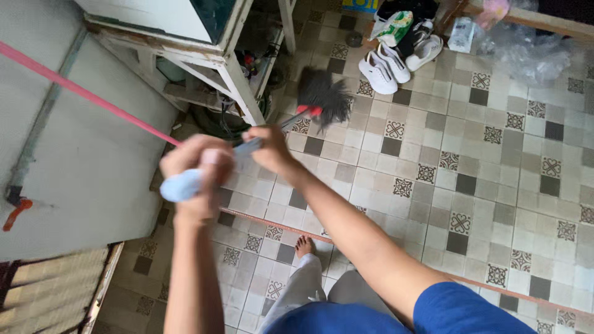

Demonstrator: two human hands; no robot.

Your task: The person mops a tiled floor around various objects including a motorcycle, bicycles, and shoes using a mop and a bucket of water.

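Both hands gripped one long-handled duster. The left hand (197, 170) was closed around the pale blue grip end of the handle (185, 184), fingers wrapped over it, though motion blur hid the exact finger placement. The right hand (267, 148) was clenched further up the same handle, nearer the head, with the forearm stretching back toward a blue sleeve (461, 309) at the lower right.

From the right hand the shaft ran on through a short red collar (309, 111) to the dark feathery duster head (325, 94), which hung in the air above the floor, just beside the leg of a worn white cabinet frame (238, 86). The head was blurred, so whether it touched the frame could not be told.

A thin pink line (80, 91) slanted from the upper left edge down toward the hands, crossing in front of a pale grey wall panel (93, 167).

Below the arms lay a patterned tiled floor (482, 185) in beige, grey and dark squares. The person's bare foot (304, 245) and light grey trousers (300, 287) showed near the bottom middle.

Toward the far edge of the floor, well apart from the duster, stood a pair of white sneakers (387, 69), with more shoes and a crumpled clear plastic sheet (526, 52) behind them.
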